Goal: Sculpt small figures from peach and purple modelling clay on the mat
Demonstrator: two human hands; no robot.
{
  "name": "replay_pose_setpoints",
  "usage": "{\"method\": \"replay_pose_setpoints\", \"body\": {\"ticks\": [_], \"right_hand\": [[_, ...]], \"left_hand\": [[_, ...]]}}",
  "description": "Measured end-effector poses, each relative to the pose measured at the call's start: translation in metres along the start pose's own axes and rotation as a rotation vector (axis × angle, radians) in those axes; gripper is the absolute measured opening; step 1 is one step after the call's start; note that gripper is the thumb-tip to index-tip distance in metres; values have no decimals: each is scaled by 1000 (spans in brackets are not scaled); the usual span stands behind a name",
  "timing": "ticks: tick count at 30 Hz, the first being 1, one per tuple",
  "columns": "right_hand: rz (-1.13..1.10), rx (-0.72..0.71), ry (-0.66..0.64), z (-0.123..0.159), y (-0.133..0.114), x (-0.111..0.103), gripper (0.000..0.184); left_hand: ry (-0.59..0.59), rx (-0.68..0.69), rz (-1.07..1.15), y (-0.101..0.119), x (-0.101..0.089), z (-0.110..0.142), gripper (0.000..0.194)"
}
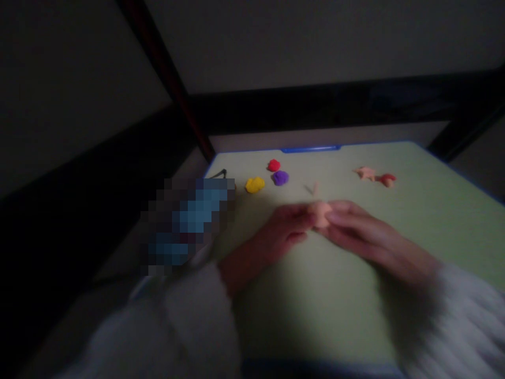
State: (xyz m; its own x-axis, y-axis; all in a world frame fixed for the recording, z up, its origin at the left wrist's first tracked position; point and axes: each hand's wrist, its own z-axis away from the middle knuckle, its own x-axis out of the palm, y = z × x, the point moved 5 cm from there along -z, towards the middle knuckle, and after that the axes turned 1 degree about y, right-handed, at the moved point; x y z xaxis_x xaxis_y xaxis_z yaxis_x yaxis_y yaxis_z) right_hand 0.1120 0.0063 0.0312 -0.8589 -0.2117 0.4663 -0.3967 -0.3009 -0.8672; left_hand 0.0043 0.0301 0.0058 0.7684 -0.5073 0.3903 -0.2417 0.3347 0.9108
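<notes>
A peach-coloured lump of modelling clay (323,215) is pinched between my two hands above the table. My left hand (286,229) grips its left side, thumb and fingers closed on it. From the right, my right hand (355,226) presses on the lump with its thumb and fingers. Just beyond my fingers a thin peach clay stick (315,188) stands up from the tabletop. Farther back lie a yellow clay lump (255,185), a purple clay lump (281,178) and a red clay lump (273,165). The undersides of my fingers are partly hidden.
On the table's (315,295) right lie a star-like peach clay piece (366,173) and a red-and-peach clay piece (387,180). A pixelated bluish object (197,216) is at the left edge. A blue strip (311,149) lines the far edge, and a dark wall band stands behind.
</notes>
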Motion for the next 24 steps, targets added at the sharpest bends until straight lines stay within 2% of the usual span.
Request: {"method": "replay_pose_setpoints", "body": {"ticks": [9,13,17,24], "right_hand": [[-70,1,-17,-3,4,-5,14],[-130,31,-55,-9,8,-9,16],[-141,43,-78,-12,10,-12,15],[-89,30,-37,-15,14,-18,19]], "left_hand": [[-15,17,37,1,2,1,28],[31,9,89,2,1,1,23],[52,9,140,4,2,1,28],[102,46,56,7,2,0,34]]}}
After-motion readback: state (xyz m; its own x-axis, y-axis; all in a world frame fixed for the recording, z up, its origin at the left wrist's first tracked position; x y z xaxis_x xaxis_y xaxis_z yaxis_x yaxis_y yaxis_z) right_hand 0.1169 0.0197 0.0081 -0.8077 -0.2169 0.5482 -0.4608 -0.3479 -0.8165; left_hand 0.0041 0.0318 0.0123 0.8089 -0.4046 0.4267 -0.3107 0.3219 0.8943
